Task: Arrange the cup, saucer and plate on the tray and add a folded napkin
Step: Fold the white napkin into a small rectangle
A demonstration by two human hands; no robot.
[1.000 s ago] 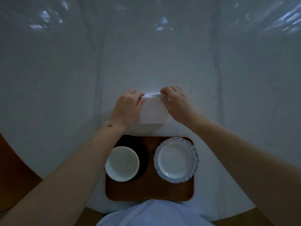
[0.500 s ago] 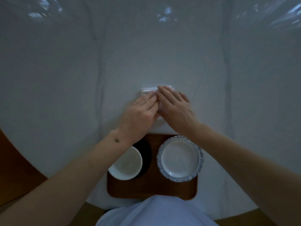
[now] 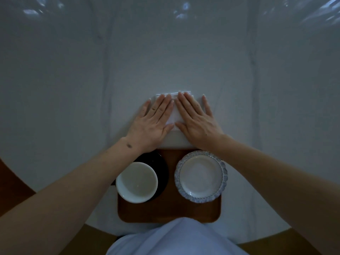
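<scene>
Nearest the body, at six o'clock, a brown tray [image 3: 165, 212] carries a white cup [image 3: 137, 182] on a black saucer [image 3: 161, 168] at its left and a scalloped plate [image 3: 201, 176] at its right. Beyond it, toward twelve o'clock, the folded napkin [image 3: 173, 115] lies on the white table [image 3: 73, 89]. The left hand [image 3: 152, 124] and the right hand [image 3: 196, 120] press it flat, fingers straight and spread.

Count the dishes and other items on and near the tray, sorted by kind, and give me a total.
Cup: 1
Saucer: 1
Plate: 1
Tray: 1
Napkin, under both flat hands beyond the tray: 1
Total: 5
</scene>
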